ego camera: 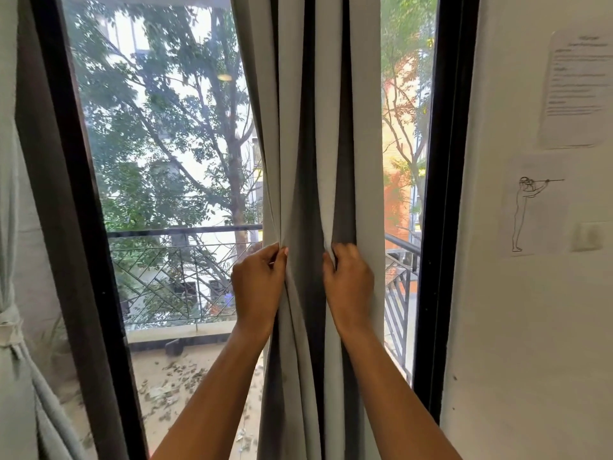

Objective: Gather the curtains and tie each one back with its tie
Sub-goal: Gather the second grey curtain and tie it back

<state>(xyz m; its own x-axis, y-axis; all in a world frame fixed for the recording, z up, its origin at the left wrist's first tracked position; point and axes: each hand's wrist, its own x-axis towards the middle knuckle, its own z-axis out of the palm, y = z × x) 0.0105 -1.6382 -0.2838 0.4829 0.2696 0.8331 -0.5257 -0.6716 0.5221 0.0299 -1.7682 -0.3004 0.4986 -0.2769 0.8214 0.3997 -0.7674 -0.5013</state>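
Observation:
A pale grey curtain (328, 134) hangs in folds in front of the right half of the window. My left hand (258, 283) grips its left edge at about waist height. My right hand (348, 287) grips a fold a little to the right, so the cloth bunches between both hands. At the far left edge a second pale curtain (10, 227) hangs gathered, with a light fabric tie (10, 323) wrapped around it. No tie for the middle curtain is in view.
A dark window frame (441, 194) borders the glass on the right, another dark post (66, 194) on the left. Beyond the glass lie a balcony railing (179, 260) and trees. The white wall (530, 327) at right carries two paper sheets and a switch.

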